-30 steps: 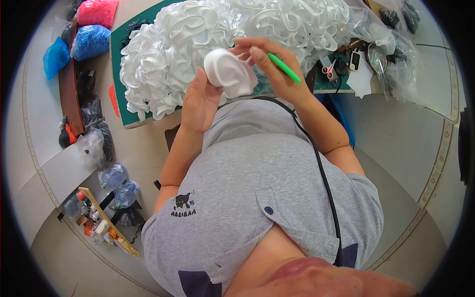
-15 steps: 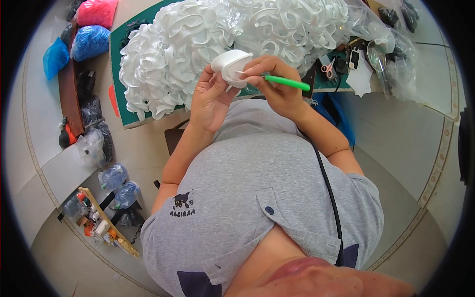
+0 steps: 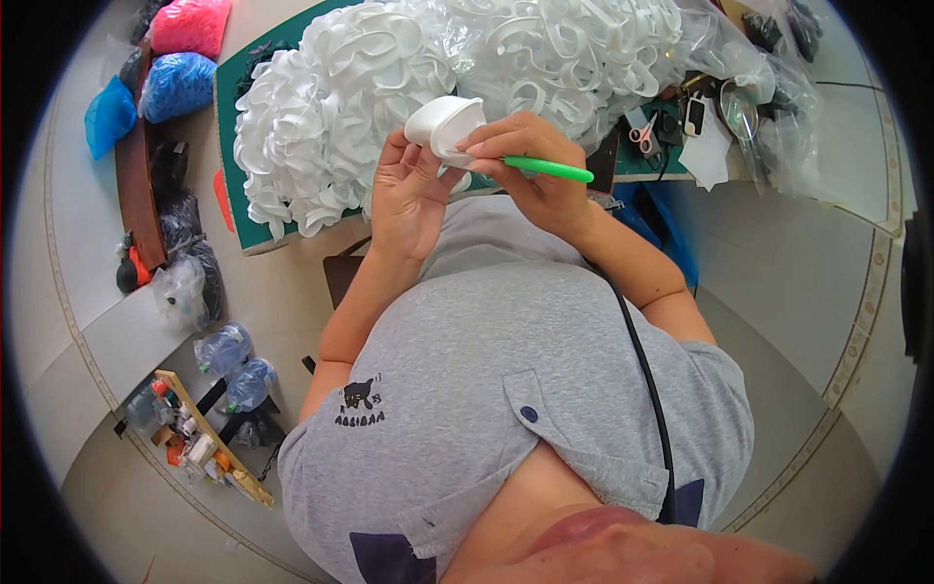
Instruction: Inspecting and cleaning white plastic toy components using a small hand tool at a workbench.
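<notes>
Between my hands is a white, cup-like moulded piece point(image 3: 444, 125) with a raised rim. My left hand point(image 3: 413, 190) is closed on its left and lower side, with fingers and thumb round it. A slim tool with a bright green handle point(image 3: 550, 169) lies in my right hand point(image 3: 535, 165), pinched between thumb and fingers. Its handle points off to the right; the tip is hidden by my fingers against the white piece. My right fingertips touch the piece's right edge. Behind my hands, a large heap of curly white pieces point(image 3: 341, 107) covers much of the green-topped table.
Scissors with pink handles point(image 3: 642, 134), a white paper point(image 3: 707, 156) and clear plastic bags point(image 3: 778, 127) lie at the table's right. Pink and blue bags point(image 3: 178, 85) are at the far left. A wooden box of small items point(image 3: 209, 443) stands lower left. A black cable point(image 3: 632, 321) runs down my shirt.
Both hands have shifted slightly left with the white piece. The piece has turned a little, and the green-handled tool has moved left and slightly down.
</notes>
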A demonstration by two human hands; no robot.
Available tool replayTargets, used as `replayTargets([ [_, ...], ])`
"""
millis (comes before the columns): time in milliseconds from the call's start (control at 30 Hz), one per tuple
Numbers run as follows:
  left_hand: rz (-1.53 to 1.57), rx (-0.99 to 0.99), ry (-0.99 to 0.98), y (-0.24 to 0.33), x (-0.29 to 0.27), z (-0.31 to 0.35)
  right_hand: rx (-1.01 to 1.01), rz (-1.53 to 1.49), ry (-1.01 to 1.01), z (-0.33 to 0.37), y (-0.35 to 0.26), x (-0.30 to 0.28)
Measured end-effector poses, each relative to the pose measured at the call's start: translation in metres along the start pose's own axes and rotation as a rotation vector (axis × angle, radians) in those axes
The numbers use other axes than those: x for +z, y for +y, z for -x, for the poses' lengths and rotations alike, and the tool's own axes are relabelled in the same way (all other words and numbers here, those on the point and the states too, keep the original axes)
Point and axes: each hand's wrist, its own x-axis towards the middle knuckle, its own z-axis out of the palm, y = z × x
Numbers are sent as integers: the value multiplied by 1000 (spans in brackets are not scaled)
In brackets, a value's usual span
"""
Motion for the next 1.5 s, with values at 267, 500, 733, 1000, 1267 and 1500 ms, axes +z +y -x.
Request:
replayTargets([
  [267, -60, 87, -12, 0, 4, -3, -136, 205, -29, -3, 2, 2],
  [500, -91, 155, -43, 5, -3, -1, -87, 192, 282, -11, 52, -23],
  [733, 20, -7, -457, 33, -37, -3, 267, -251, 772, -27, 94, -83],
  [1000, -603, -272, -316, -12, -30, -33, 471, -788, 95, -21, 10, -6],
  [1267, -116, -264, -283, -17, -3, -31, 442, -729, 189, -15, 15, -19],
  [1500, -211, -251, -400, 2, 12, -19, 233, -254, 928, -8, 71, -96],
])
